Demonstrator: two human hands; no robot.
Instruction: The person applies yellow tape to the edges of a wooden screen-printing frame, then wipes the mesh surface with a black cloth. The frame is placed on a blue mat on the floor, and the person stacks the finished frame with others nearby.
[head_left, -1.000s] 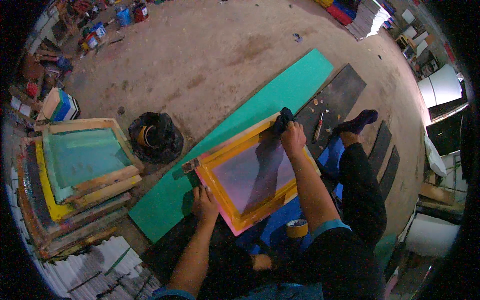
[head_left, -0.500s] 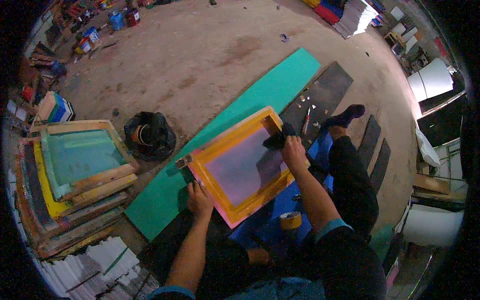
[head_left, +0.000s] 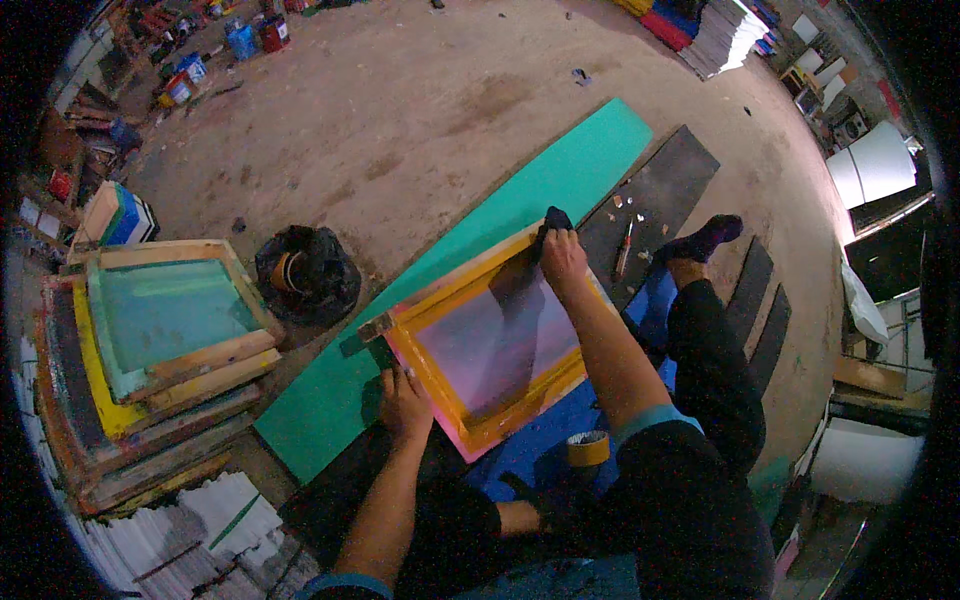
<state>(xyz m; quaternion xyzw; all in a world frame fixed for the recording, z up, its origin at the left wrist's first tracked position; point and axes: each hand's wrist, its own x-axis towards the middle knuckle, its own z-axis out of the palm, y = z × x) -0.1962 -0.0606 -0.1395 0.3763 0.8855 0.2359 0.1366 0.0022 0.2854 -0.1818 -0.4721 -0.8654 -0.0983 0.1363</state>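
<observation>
A wooden screen-printing frame [head_left: 421,372] with pale violet mesh lies tilted before me, its inner borders covered in yellow-orange tape and its left edge pink. My left hand [head_left: 406,402] grips that left edge with its fingers curled round it. At the far right corner, my right hand [head_left: 566,264] is closed on a black cloth [head_left: 557,218] pressed to the taped border. The hand hides part of the cloth. Under the frame shows a blue sheet [head_left: 540,437], where a yellow tape roll [head_left: 588,450] rests near my right forearm.
A long green board [head_left: 530,190] and a dark board [head_left: 672,180] stretch away beyond the frame. A red-handled tool [head_left: 626,246] lies among scraps. At left are a black plastic bag [head_left: 335,280], stacked screens [head_left: 210,350] and bundled white sheets [head_left: 225,510]. My outstretched leg [head_left: 705,345] lies right.
My right hand and the black cloth have moved up and left along the frame to its far corner. My left hand keeps its hold on the left edge.
</observation>
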